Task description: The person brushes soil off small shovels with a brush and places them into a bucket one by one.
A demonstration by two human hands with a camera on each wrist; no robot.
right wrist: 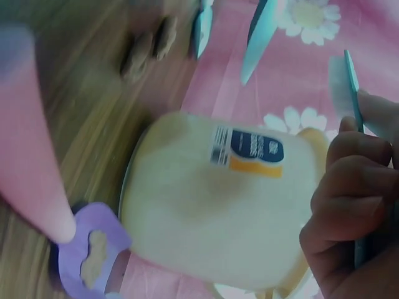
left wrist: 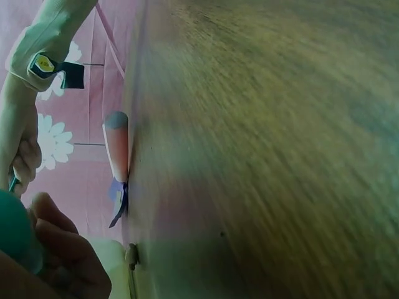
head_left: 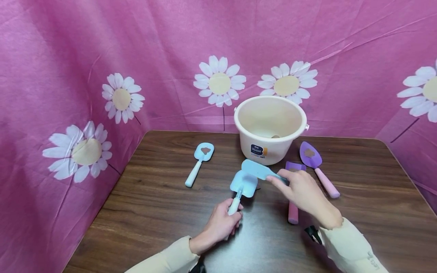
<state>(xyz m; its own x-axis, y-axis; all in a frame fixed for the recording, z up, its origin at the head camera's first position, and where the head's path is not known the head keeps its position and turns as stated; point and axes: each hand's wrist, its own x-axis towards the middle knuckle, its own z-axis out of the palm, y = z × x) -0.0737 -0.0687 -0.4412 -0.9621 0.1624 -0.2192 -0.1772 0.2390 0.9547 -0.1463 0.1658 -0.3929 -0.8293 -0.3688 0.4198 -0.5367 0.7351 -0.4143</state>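
My left hand (head_left: 223, 222) grips the white handle of a light blue toy shovel (head_left: 248, 185), its blade tilted above the table. A flat light blue scraper-like tool (head_left: 254, 168) is held in my right hand (head_left: 304, 191). Its broad end overlaps the top of the shovel blade in the head view. In the right wrist view this tool (right wrist: 352, 87) shows thin and edge-on beside my curled fingers (right wrist: 352, 180). A small brown lump (left wrist: 132, 255) sits on the table in the left wrist view. From the head, the shovel blade mostly hides that spot.
Behind the hands stands a cream bucket (head_left: 266, 149) with a brown lump inside. Another blue shovel (head_left: 193, 173) lies left, bearing a brown lump. A purple shovel (head_left: 327, 182) with a lump lies right; a second pink-handled one (head_left: 293, 214) is partly under my right hand. Pink cloth (head_left: 170, 45) hangs behind.
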